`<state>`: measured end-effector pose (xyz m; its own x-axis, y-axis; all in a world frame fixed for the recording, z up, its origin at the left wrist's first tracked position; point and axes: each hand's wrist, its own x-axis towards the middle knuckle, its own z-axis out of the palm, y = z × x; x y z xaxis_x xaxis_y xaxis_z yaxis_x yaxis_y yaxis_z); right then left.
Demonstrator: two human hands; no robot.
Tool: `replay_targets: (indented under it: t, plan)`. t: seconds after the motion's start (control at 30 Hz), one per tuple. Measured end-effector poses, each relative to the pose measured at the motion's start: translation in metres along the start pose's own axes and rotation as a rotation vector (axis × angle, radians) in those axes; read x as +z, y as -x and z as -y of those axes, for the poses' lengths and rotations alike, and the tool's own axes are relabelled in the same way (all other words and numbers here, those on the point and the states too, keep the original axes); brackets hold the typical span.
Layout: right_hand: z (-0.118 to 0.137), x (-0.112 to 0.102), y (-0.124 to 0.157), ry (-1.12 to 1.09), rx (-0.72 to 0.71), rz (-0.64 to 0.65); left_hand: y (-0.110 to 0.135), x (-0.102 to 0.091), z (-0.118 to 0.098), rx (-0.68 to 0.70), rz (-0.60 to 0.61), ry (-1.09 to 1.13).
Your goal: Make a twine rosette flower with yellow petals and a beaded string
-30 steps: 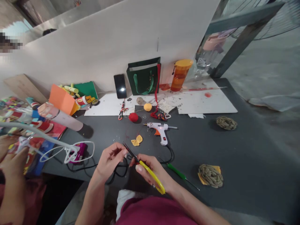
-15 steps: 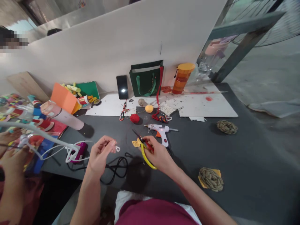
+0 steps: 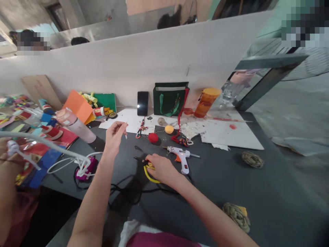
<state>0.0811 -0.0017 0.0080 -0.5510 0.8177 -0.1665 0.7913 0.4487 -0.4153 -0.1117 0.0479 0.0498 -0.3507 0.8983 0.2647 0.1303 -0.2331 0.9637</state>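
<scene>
Raised over the desk, my left hand [image 3: 115, 134] pinches a small white beaded piece [image 3: 126, 136] between thumb and fingertips. My right hand [image 3: 160, 167] is low at the desk, closed around scissors [image 3: 149, 176] with a yellow handle, their dark blades pointing left. To its right lies a white glue gun [image 3: 182, 157] with an orange trigger and a small light. Beyond the hands are a red yarn ball [image 3: 153, 138], a yellow ball [image 3: 169, 129] and a beaded strand [image 3: 140, 128]. White beads [image 3: 189, 130] are heaped near the bag.
A green gift bag [image 3: 169, 101], a phone [image 3: 142, 103] and an orange bottle [image 3: 207, 103] stand at the back. Coiled rope pieces [image 3: 252, 160] lie at right. Black cable [image 3: 128, 192] crosses near me. Another person's hand [image 3: 10, 154] is at far left, near a white cord [image 3: 51, 140].
My left hand has risen away from me with the white beaded piece. My right hand has shifted left with the scissors, over where yellow scraps lay. The view has tilted up.
</scene>
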Motion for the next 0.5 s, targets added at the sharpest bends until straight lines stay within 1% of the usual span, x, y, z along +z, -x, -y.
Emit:
replay_targets:
  t: [0.1, 0.23, 0.37, 0.5]
  plan:
    - [0.013, 0.006, -0.020, 0.047, 0.011, -0.008, -0.023, 0.008, 0.002, 0.018, 0.010, -0.013]
    - [0.030, 0.015, -0.044, 0.077, 0.027, -0.037, -0.041, 0.015, 0.003, 0.030, 0.004, -0.086]
    - [0.043, 0.025, -0.061, 0.080, 0.033, -0.045, -0.045, 0.017, -0.002, 0.056, 0.005, -0.231]
    - [0.049, 0.034, -0.075, 0.075, 0.076, -0.048, -0.042, 0.020, -0.013, 0.094, 0.062, -0.350]
